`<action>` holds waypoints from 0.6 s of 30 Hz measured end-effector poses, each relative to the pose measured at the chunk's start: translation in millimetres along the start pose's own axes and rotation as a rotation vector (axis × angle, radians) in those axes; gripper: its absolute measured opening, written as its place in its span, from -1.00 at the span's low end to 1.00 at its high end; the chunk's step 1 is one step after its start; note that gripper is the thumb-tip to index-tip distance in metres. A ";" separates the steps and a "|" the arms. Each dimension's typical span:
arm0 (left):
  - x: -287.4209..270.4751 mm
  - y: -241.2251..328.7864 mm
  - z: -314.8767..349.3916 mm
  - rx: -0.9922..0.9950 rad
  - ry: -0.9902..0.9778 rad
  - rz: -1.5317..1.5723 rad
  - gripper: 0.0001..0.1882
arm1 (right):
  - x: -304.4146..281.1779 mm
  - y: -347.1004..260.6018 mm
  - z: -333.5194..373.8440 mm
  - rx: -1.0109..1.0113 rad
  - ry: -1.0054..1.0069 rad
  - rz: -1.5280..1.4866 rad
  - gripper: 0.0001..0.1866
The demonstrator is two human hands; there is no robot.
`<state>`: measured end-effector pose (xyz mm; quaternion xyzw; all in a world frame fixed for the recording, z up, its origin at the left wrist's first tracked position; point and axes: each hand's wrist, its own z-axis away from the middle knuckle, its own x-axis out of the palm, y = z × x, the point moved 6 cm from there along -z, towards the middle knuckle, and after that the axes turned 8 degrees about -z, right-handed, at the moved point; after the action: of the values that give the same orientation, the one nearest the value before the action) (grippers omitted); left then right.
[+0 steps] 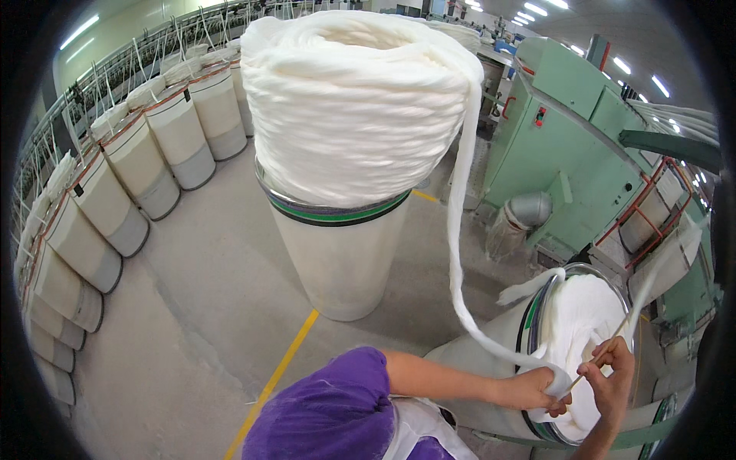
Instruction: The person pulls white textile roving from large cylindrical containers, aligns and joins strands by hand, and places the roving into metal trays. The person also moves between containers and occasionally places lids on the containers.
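A thick white rope of cotton sliver hangs from the tall coiled heap of sliver and runs down to my left hand. My left fingers are closed round its end, at the lower tip of a thin brown stick. My right hand pinches that slanting stick between thumb and fingers. Beyond my right hand, a pale strand rises toward the machine. Both hands are over a can filled with white sliver. Where stick and sliver meet, my left fingers hide the detail.
The heap stands in a tall white can with a green and black band. A curved row of filled cans lines the left. A green machine stands at the right. Yellow lines mark the grey floor.
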<state>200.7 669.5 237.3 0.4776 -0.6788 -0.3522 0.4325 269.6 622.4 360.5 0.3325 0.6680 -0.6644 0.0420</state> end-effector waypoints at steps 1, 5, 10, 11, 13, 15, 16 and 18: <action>-1.0 1.9 -1.7 0.040 0.025 0.008 -0.84 | -2.2 0.7 -1.2 -0.049 0.041 0.004 -0.77; 0.8 -1.5 -7.4 0.013 0.009 0.032 -0.84 | -4.9 13.2 -3.3 0.032 -0.005 -0.165 -0.72; -0.2 -7.4 -12.2 -0.053 -0.041 0.122 -0.80 | -10.2 14.3 -1.2 0.022 0.050 0.142 -0.71; -2.5 -9.5 -12.9 -0.089 -0.027 0.110 -0.77 | -6.9 6.6 -2.0 -0.105 -0.019 -0.079 -0.70; -3.3 -8.2 -13.5 -0.083 -0.070 0.086 -0.78 | -4.9 13.1 -3.3 0.007 -0.013 -0.255 -0.73; -4.7 -9.4 -13.4 -0.130 -0.093 0.047 -0.76 | -8.2 -1.1 -5.1 -0.233 0.073 0.207 -0.81; -7.8 -10.4 -14.2 -0.167 -0.043 0.024 -0.61 | -8.4 0.2 -7.2 -0.211 0.073 0.215 -0.79; -7.5 -6.5 -14.9 -0.139 -0.079 0.083 -0.71 | -9.4 0.0 -8.2 -0.202 0.038 0.098 -0.82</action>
<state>218.0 673.8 235.3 0.4037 -0.6883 -0.3989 0.4518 280.1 626.2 366.2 0.3714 0.7152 -0.5845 0.0948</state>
